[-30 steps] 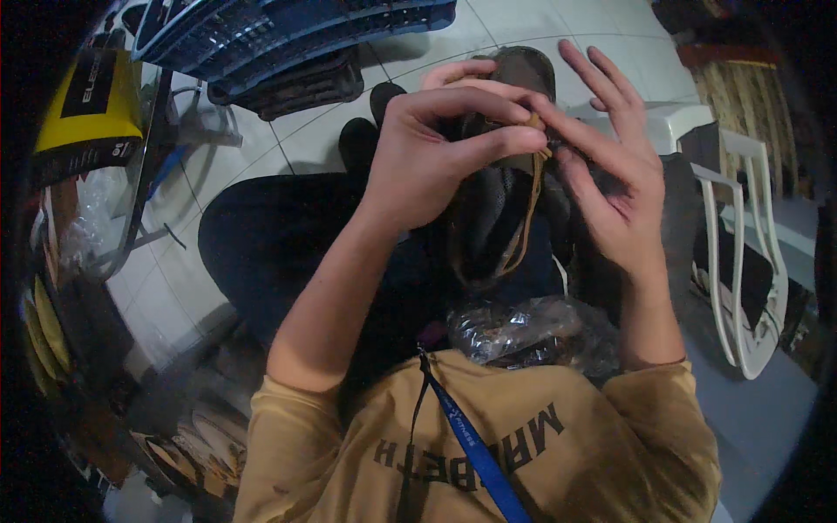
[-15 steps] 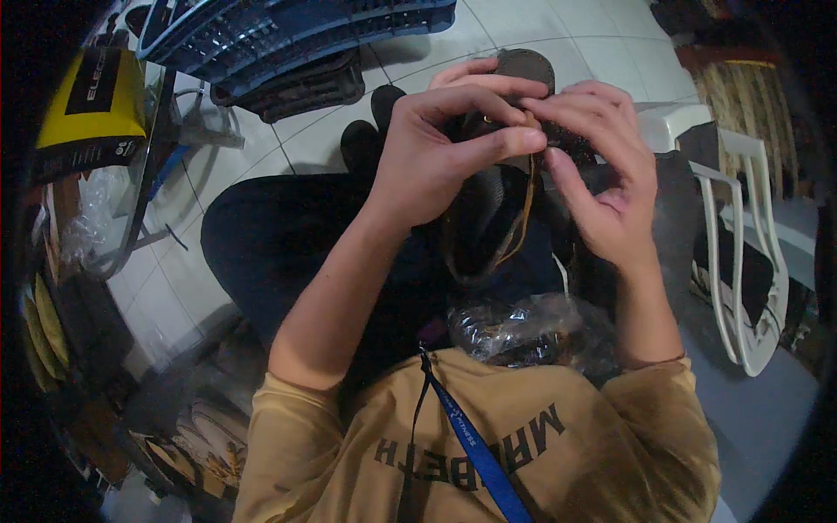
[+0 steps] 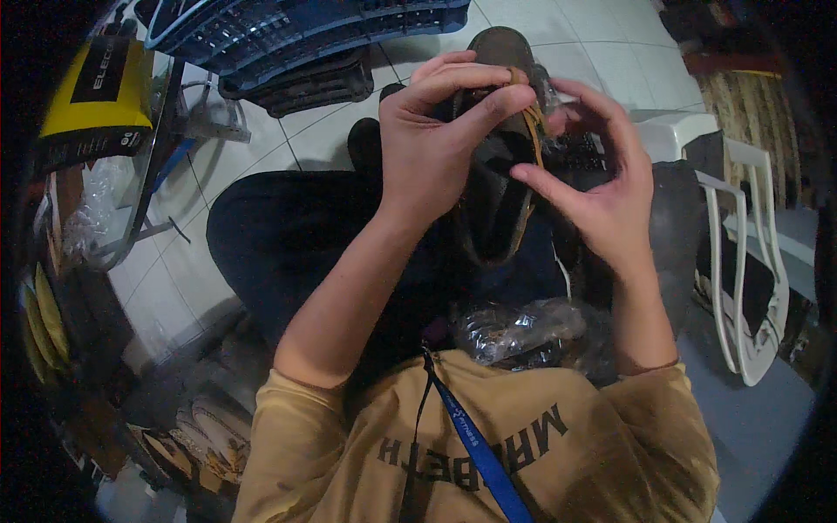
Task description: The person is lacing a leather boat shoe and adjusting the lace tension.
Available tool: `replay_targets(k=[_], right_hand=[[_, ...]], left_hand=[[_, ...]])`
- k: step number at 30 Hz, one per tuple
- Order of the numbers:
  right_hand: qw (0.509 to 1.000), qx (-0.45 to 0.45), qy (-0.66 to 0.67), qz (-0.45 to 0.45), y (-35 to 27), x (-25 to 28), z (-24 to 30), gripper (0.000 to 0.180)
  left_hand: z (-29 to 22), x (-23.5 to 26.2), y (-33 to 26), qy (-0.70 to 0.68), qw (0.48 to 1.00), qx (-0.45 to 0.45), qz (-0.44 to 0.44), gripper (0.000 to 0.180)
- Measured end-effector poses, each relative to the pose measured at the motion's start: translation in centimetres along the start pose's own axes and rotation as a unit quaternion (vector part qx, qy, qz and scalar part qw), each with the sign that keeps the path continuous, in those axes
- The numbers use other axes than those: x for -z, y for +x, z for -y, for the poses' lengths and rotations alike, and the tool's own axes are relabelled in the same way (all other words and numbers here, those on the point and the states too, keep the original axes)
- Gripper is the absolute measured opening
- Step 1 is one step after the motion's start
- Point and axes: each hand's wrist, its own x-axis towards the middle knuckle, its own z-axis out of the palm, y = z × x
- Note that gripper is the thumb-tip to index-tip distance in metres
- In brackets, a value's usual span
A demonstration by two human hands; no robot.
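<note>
A dark shoe point(image 3: 504, 48) with a rounded toe end is held up over my lap, toe pointing away. Its dark opening point(image 3: 495, 228) faces me, and a tan lace or strip point(image 3: 534, 139) runs along its right side. My left hand point(image 3: 436, 131) is closed on the shoe's upper, thumb and index finger pinched together at the tan strip. On the right side, my right hand point(image 3: 602, 157) has its thumb well apart from its curled fingers. The thumb tip is at the shoe's edge; the fingertips are partly hidden beside it.
Clear plastic wrapping point(image 3: 523, 331) lies on my lap. A blue crate point(image 3: 305, 35) stands ahead over a black crate point(image 3: 301, 85). At the left is a yellow and black box point(image 3: 96, 105); at the right, a white plastic chair point(image 3: 741, 253). Several shoes point(image 3: 209, 427) lie lower left.
My right hand's thumb and fingers have spread away from the tan strip they were gathered at. The left hand keeps its pinch, and the shoe has shifted slightly up and right.
</note>
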Motion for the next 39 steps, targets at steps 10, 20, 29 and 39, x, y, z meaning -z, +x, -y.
replay_targets(k=[10,20,29,39], right_hand=[[0.993,0.056,-0.087,-0.055,-0.6,-0.1,0.4,0.023],[0.999,-0.013,-0.042,-0.01,-0.5,0.5,3.4,0.016],[0.986,0.135,-0.098,0.022,0.7,2.1,4.7,0.019],[0.974,0.188,-0.126,-0.012,0.0,3.9,3.8,0.02]], left_hand=[[0.1,0.1,-0.1,0.003,1.0,-0.01,0.02,0.015],[-0.2,-0.3,-0.1,-0.01,1.0,0.011,0.0,0.017],[-0.4,0.2,0.1,0.099,0.993,-0.058,0.036,0.014],[-0.8,0.3,0.4,0.226,0.963,-0.14,0.045,0.012]])
